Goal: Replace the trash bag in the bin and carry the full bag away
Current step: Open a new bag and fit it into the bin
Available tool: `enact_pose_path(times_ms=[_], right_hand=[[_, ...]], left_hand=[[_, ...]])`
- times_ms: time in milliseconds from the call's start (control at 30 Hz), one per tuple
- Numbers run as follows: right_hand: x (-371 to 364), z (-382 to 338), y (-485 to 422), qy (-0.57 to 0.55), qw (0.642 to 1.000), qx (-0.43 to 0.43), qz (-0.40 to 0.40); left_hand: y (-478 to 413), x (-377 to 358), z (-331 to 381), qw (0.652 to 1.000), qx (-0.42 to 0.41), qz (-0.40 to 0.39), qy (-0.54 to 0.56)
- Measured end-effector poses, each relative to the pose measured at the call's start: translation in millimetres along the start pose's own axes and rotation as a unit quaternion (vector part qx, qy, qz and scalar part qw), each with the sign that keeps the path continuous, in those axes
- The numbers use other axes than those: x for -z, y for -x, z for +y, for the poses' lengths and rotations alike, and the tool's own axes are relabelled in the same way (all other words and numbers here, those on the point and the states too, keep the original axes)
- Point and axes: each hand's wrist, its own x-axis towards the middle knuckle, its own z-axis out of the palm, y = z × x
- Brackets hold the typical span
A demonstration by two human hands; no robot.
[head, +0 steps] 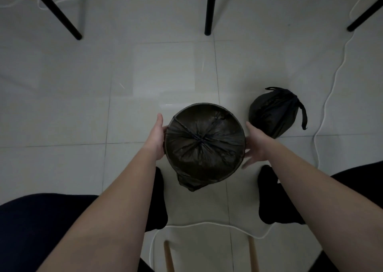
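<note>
We look straight down on a tiled floor (62, 110), seated, with dark-clad legs at either side and dark-socked feet planted close below the bin.

Starting at the left, our left hand (155, 139) lies flat against the outer left wall of the bin (209, 105), thumb stretched up along it, palm pressing the side; we cannot tell whether the fingers curl under. The bin is round and dark, standing between both hands. A fresh black trash bag (204, 145) lines it: the plastic is folded over the rim, its creases run in to a gathered point near the middle, and a loose flap hangs outside the near wall. We see nothing else inside it.

On the bin's right side, our right hand (254, 145) is open, fingers spread and slightly blurred, at the wall; contact is unclear.

Further right, just beside that hand, the full bag (271, 114) sits on the floor, tied shut, its handles sticking out at the top and down the right.

A white cable (329, 89) snakes along the floor to the right of it and loops behind the feet. Three black furniture legs (209, 13) stand well beyond the bin, and two wooden legs (168, 257) show at the bottom edge.
</note>
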Motion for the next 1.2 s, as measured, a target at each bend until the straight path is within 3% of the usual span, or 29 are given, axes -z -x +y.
enact_pose_path(times_ms=[100, 200, 333, 467, 533, 633, 867, 1200], right_hand=[[-5.0, -20.8, 7.6, 0.056, 0.984, 0.111, 0.127], [-17.2, -39.4, 11.1, 0.042, 0.980, 0.166, 0.097], [-22.9, -44.2, 17.7, 0.081, 0.981, 0.157, 0.076], [-5.1, -40.9, 18.6, 0.110, 0.988, 0.093, 0.055], [-1.5, -40.7, 21.1, 0.124, 0.986, 0.086, 0.069], [-6.2, -39.5, 20.6, 0.062, 0.994, 0.085, 0.024], [-10.8, -32.3, 11.9, 0.032, 0.995, 0.068, -0.064], [-16.8, -34.7, -9.3, 0.053, 0.994, 0.036, -0.092]], left_hand=[[3.4, 10.2, 4.7, 0.978, 0.007, 0.131, -0.161], [16.1, 15.0, 7.2, 0.967, 0.090, 0.094, -0.219], [20.3, 10.2, 6.2, 0.982, 0.103, 0.036, -0.153], [11.7, 10.0, 13.9, 0.999, -0.005, 0.044, 0.010], [14.7, 9.4, 20.7, 0.996, -0.033, 0.072, -0.029], [19.6, 10.4, 22.9, 0.989, 0.005, 0.063, -0.130], [11.9, 13.2, 3.3, 0.997, 0.015, 0.009, -0.077], [11.6, 6.9, 13.8, 0.996, 0.011, -0.001, -0.087]])
